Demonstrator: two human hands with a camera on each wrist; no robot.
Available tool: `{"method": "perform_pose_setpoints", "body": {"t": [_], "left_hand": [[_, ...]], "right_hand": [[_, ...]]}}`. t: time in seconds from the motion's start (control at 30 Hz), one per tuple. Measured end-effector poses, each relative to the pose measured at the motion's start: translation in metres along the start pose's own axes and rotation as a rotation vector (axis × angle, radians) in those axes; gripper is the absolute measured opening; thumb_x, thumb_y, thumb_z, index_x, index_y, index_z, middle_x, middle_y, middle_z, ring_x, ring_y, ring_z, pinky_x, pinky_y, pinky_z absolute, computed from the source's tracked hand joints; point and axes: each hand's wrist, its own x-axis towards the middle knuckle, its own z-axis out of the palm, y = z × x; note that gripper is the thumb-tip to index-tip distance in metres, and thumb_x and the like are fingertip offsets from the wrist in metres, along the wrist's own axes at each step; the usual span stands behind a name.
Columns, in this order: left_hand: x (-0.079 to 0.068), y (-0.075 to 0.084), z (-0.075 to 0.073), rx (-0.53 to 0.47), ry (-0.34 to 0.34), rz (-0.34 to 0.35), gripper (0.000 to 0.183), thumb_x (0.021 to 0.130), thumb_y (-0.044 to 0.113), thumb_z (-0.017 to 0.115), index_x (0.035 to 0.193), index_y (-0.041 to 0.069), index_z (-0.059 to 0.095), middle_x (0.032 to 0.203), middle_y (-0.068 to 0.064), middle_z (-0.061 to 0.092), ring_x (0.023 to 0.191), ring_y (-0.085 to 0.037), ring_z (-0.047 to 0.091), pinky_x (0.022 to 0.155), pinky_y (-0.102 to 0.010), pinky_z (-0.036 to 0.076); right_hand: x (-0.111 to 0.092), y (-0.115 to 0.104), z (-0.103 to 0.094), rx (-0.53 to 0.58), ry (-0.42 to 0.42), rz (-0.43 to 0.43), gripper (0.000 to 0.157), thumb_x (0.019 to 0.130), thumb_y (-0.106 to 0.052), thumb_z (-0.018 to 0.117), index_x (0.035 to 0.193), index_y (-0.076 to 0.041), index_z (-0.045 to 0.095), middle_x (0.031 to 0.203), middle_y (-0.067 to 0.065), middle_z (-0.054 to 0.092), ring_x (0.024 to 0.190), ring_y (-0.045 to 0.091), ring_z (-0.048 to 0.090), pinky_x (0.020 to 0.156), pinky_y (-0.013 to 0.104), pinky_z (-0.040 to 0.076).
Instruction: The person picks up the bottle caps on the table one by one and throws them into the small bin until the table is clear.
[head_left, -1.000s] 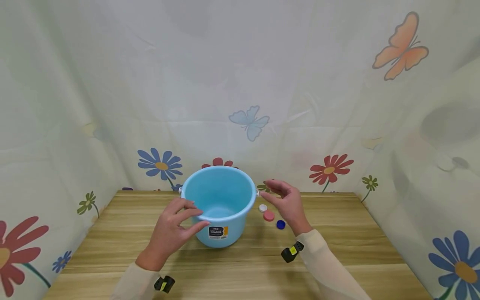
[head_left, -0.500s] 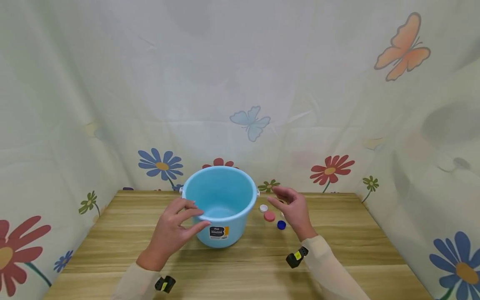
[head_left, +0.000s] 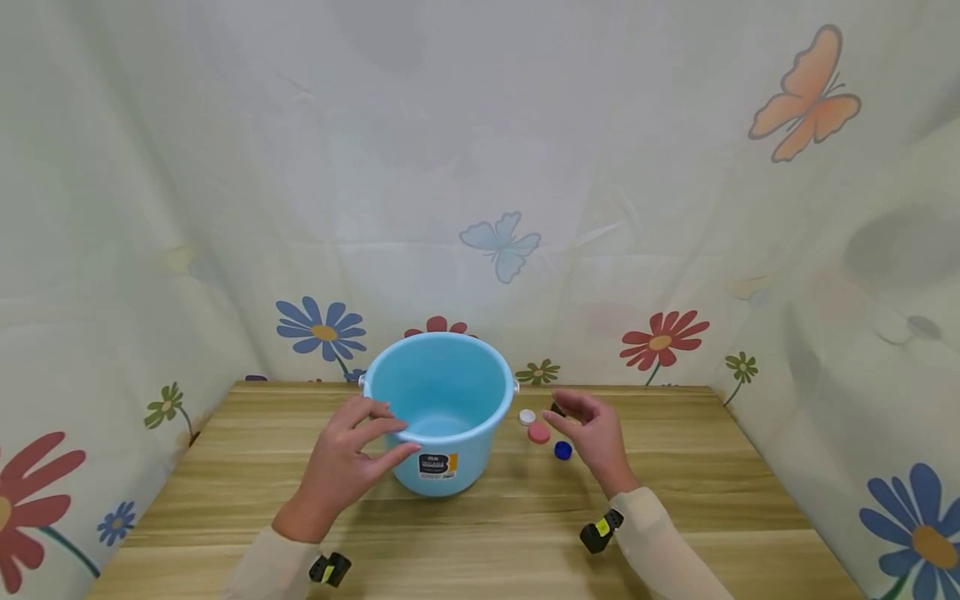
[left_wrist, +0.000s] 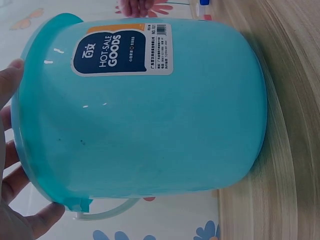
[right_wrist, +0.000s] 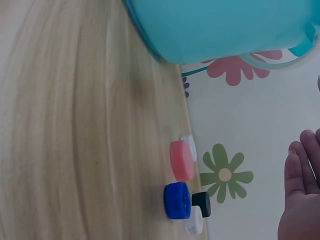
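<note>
Left hand (head_left: 341, 457) curled over the near-left rim, I grip the light-blue bucket (head_left: 472, 457), which stands upright on the wooden table (head_left: 480, 554). Fingers loosely bent and empty, my right hand (head_left: 597, 435) hovers near a pink cap (head_left: 538, 432), a blue cap (head_left: 563, 451), a black cap (right_wrist: 201, 204) and two white caps (right_wrist: 194, 222), right of the bucket.

You are facing a pale curtain (head_left: 480, 167) hanging behind the wooden table (head_left: 480, 542), a printed orange butterfly (head_left: 808, 102) showing above the table's right end.
</note>
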Motion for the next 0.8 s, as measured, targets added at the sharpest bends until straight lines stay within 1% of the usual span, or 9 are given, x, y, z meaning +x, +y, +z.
{"method": "perform_pose_setpoints", "body": {"t": [0.13, 0.2, 0.33, 0.43, 0.6, 0.67, 0.8], "left_hand": [[0.000, 0.000, 0.001, 0.003, 0.005, 0.002, 0.034, 0.066, 0.027, 0.097, 0.091, 0.012, 0.081, 0.099, -0.001, 0.067, 0.102, -0.021, 0.062, 0.088, -0.057, 0.061], [-0.001, 0.000, 0.000, 0.006, 0.000, -0.006, 0.034, 0.066, 0.028, 0.097, 0.091, 0.012, 0.081, 0.100, -0.001, 0.067, 0.102, -0.021, 0.062, 0.089, -0.057, 0.061], [-0.001, 0.000, 0.000, 0.008, -0.008, -0.017, 0.035, 0.066, 0.030, 0.097, 0.092, 0.012, 0.082, 0.101, -0.001, 0.067, 0.103, -0.021, 0.062, 0.090, -0.057, 0.061], [-0.001, 0.000, 0.000, 0.009, -0.010, -0.020, 0.036, 0.066, 0.030, 0.097, 0.093, 0.012, 0.082, 0.101, -0.001, 0.067, 0.104, -0.021, 0.062, 0.091, -0.057, 0.061], [-0.001, -0.001, 0.001, 0.006, -0.008, -0.017, 0.036, 0.066, 0.031, 0.097, 0.093, 0.011, 0.082, 0.101, -0.001, 0.067, 0.104, -0.021, 0.062, 0.091, -0.057, 0.061], [-0.001, -0.001, 0.001, 0.004, -0.006, -0.014, 0.036, 0.067, 0.031, 0.096, 0.093, 0.011, 0.082, 0.101, -0.001, 0.067, 0.104, -0.021, 0.062, 0.091, -0.057, 0.061], [-0.002, -0.001, 0.001, 0.003, -0.005, -0.011, 0.035, 0.068, 0.032, 0.096, 0.093, 0.011, 0.082, 0.101, -0.001, 0.067, 0.104, -0.021, 0.062, 0.091, -0.057, 0.061]], "right_hand": [[-0.002, 0.009, -0.003, -0.003, 0.003, 0.028, 0.049, 0.084, -0.035, 0.086, 0.123, -0.009, 0.071, 0.127, 0.010, 0.071, 0.123, 0.034, 0.064, 0.095, 0.018, 0.056], [-0.003, 0.012, -0.004, -0.005, 0.004, 0.048, 0.049, 0.084, -0.035, 0.086, 0.123, -0.009, 0.071, 0.127, 0.011, 0.071, 0.125, 0.035, 0.063, 0.093, 0.014, 0.055], [-0.005, 0.018, -0.007, -0.002, -0.017, 0.078, 0.047, 0.085, -0.033, 0.085, 0.124, -0.009, 0.071, 0.129, 0.012, 0.070, 0.126, 0.035, 0.063, 0.096, 0.017, 0.055], [-0.006, 0.023, -0.009, -0.017, -0.040, 0.101, 0.050, 0.086, -0.033, 0.084, 0.126, -0.007, 0.070, 0.132, 0.015, 0.068, 0.127, 0.034, 0.063, 0.100, 0.022, 0.056], [-0.007, 0.029, -0.012, -0.050, -0.051, 0.147, 0.049, 0.086, -0.033, 0.084, 0.126, -0.009, 0.070, 0.131, 0.013, 0.068, 0.124, 0.030, 0.065, 0.103, 0.031, 0.056], [-0.007, 0.030, -0.013, -0.058, -0.054, 0.161, 0.047, 0.086, -0.033, 0.084, 0.125, -0.010, 0.070, 0.130, 0.011, 0.069, 0.123, 0.029, 0.065, 0.102, 0.032, 0.057], [-0.007, 0.033, -0.015, -0.077, -0.081, 0.158, 0.042, 0.087, -0.028, 0.083, 0.124, -0.010, 0.071, 0.129, 0.013, 0.069, 0.118, 0.028, 0.067, 0.099, 0.030, 0.058]]}}
